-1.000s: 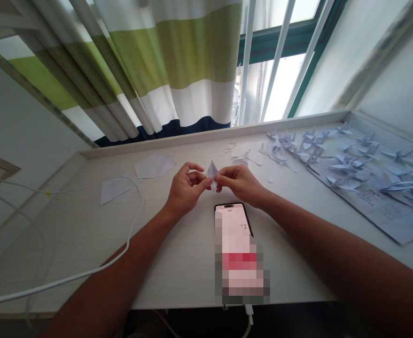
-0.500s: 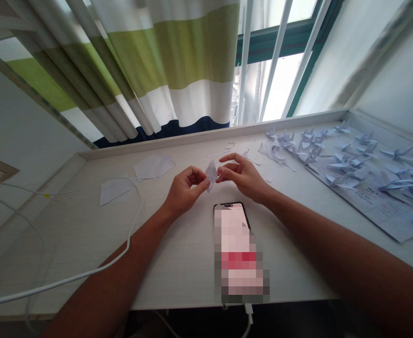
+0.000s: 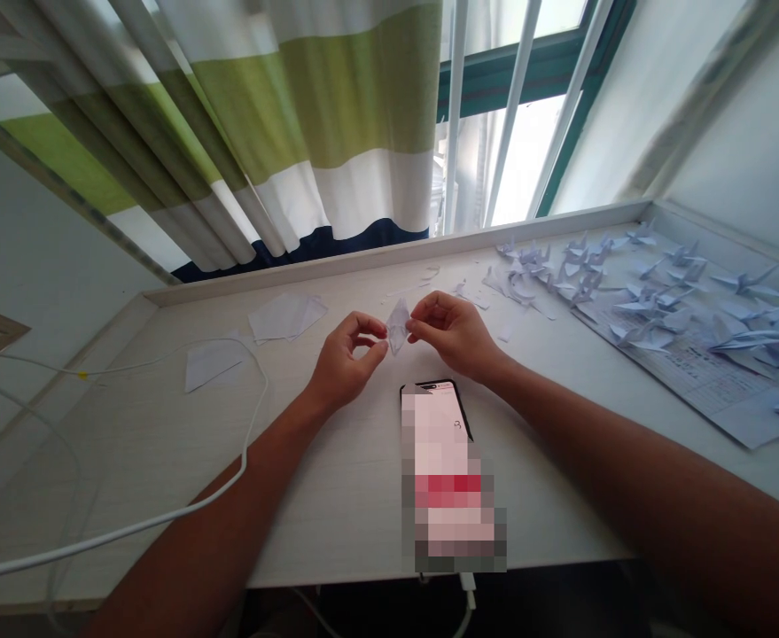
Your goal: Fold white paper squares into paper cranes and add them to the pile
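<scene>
A small white piece of folded paper, diamond-shaped with pointed top and bottom, is held up over the desk between my hands. My right hand pinches its right edge between thumb and fingertips. On the other side, my left hand has thumb and index fingertip slightly apart, close beside the paper's left edge. Below the hands a phone lies on the desk, its screen partly pixelated.
Several folded paper cranes crowd the right side, some on a printed sheet. Paper squares lie at the left, with scraps behind my hands. A white cable loops over my left forearm.
My right fingers have closed onto the paper's right edge. My left thumb and fingertip have parted from it, and the paper now shows a wider face.
</scene>
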A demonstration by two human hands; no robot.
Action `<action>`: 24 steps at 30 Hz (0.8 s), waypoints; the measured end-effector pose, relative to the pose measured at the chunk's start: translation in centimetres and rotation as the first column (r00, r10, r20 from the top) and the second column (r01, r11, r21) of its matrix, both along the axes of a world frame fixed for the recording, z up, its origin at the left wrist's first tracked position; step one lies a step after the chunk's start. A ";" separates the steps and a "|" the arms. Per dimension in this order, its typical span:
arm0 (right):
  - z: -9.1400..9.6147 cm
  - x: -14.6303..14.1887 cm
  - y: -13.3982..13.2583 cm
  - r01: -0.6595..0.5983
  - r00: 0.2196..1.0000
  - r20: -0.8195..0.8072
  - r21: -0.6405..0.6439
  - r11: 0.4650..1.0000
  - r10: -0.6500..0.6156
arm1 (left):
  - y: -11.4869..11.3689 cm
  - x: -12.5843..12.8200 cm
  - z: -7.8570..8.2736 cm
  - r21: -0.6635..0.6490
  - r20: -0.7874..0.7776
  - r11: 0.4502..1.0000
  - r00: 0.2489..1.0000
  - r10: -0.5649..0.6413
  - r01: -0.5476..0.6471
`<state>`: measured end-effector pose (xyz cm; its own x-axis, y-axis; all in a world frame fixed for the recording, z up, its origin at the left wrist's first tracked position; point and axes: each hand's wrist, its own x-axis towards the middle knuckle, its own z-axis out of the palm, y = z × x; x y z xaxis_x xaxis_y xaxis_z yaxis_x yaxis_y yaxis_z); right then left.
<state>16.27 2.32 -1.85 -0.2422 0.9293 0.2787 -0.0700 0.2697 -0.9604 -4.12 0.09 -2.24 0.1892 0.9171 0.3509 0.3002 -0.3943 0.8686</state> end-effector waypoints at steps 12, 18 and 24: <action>-0.1 0.0 -0.1 0.006 0.975 0.220 0.060 0.998 -0.020 | -0.3 1.0 -0.1 0.089 -0.116 0.992 0.988 0.103 -0.093; 0.7 0.5 0.0 -0.012 0.911 0.401 0.267 0.964 -0.099 | -0.2 1.6 0.1 -0.278 0.326 0.961 0.940 0.100 -0.005; 0.7 0.4 -0.3 -0.088 0.969 0.241 0.102 0.991 0.061 | -0.6 1.8 1.1 -0.315 0.323 0.948 0.944 0.065 0.043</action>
<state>16.71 2.05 -1.18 -0.3810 0.8728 0.3049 0.1320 0.3778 -0.9164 -2.33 -0.56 -1.09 0.1029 0.9910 0.0854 -0.0171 -0.0840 0.9963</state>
